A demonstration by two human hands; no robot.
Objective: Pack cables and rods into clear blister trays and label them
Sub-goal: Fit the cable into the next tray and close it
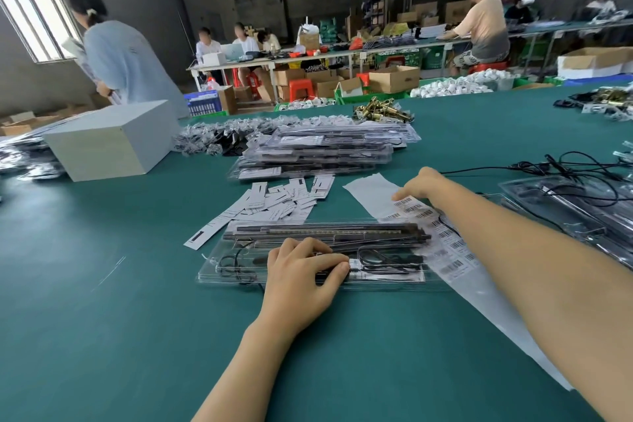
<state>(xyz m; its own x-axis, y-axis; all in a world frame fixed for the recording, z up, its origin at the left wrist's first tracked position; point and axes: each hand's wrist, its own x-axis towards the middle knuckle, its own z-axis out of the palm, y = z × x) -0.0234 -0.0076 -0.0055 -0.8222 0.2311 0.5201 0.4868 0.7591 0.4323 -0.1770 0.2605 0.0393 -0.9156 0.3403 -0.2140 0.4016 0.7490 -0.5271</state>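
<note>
Pressing filled blister tray (308, 260) at lower ctr, left hand (301, 281) fingers curled, flat on lid. Right hand (423, 187) fingertips on barcode label sheet (421, 212), ctr-right; grip unclear. Risk: tray sliding, label crooked.

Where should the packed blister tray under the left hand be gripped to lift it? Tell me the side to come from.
Grip the blister tray by its long near edge, coming from the person's side. It lies flat and wide; the left hand already rests there, probably easiest.

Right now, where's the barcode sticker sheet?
Head view, right of centre: the barcode sticker sheet lies on the green table under the right hand, beside the blister tray.
</note>
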